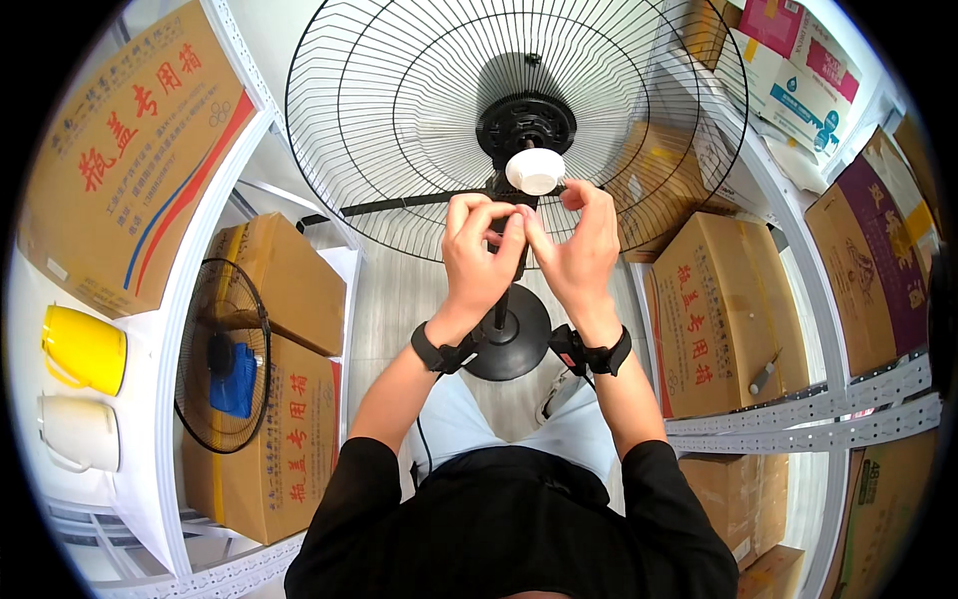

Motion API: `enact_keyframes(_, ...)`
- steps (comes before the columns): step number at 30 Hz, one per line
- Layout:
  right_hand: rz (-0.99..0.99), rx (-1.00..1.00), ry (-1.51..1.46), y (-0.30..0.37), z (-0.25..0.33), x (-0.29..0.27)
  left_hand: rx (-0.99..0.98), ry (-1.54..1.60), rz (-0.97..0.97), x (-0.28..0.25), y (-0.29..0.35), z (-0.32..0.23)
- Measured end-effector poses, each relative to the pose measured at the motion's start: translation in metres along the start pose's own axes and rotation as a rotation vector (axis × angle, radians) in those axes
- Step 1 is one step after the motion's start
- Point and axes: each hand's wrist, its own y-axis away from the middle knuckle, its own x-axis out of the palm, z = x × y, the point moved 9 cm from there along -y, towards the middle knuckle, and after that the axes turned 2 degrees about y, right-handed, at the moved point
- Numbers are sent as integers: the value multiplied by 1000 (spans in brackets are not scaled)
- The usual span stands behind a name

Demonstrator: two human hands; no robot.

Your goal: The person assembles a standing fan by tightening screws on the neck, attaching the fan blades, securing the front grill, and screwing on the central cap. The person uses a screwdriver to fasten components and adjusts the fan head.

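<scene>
Both hands are raised in front of the stand of a large black pedestal fan (511,317). My left hand (479,245) is closed, thumb against curled fingers; whatever is in the pinch, if anything, is too small to make out. My right hand (581,250) has its thumb stretched to the left fingertips, touching them. Its other fingers curl above, apart from the thumb. Just beyond the fingertips sits a round white cap-like piece (536,172), in front of the fan's black hub (526,122). The wire rear guard (399,110) spreads around the hub; no blades are visible.
Brown cartons (733,309) stand on white metal shelving (778,200) at both sides. A smaller round wire guard (222,354) with a blue piece leans on the left cartons. Yellow (85,349) and white (80,432) buckets are at far left. A screwdriver-like tool (764,375) lies at right.
</scene>
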Motion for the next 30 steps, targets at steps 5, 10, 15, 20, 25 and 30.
enact_keyframes(5, 110, 183, 106, -17, 1, 10, -8, 64, -51, -9, -9, -2)
enact_keyframes(10, 106, 124, 142, -23, 23, 13, 36, 72, -17, -10, -15, -3)
enact_keyframes(15, 151, -22, 232, -24, 39, 9, 242, -57, 149, 2, -25, -29)
enact_keyframes(20, 82, -48, 75, -22, 31, -6, 230, -73, 184, 10, -19, -24)
enact_keyframes(25, 161, 48, -67, -10, 10, 1, 30, 36, 132, 8, 6, 2)
enact_keyframes(30, 299, 291, -212, 1, -8, 17, 100, 69, 49, 5, -4, -3)
